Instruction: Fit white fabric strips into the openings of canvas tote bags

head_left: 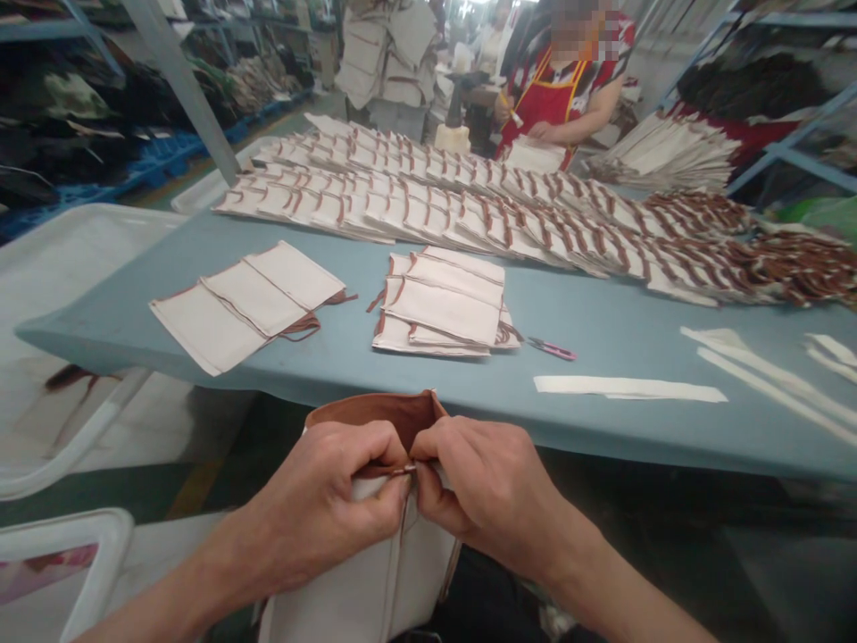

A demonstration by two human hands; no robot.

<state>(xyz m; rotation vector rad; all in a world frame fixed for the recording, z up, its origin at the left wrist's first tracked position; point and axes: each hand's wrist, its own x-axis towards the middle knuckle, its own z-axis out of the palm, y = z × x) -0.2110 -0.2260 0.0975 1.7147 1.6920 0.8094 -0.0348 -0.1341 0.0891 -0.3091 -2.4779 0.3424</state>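
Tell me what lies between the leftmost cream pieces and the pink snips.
In the head view, a stack of cream pieces lies between them.

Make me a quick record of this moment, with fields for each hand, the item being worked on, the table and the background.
Left hand: pinching the item's rim
Right hand: fingers at the same rim, close beside the left
Item: cream pouch, brown lining showing at its open top
Table: blue cover; two small piles; pink snips; cream strips; overlapping brown-edged rows
Background: person in red apron across the table
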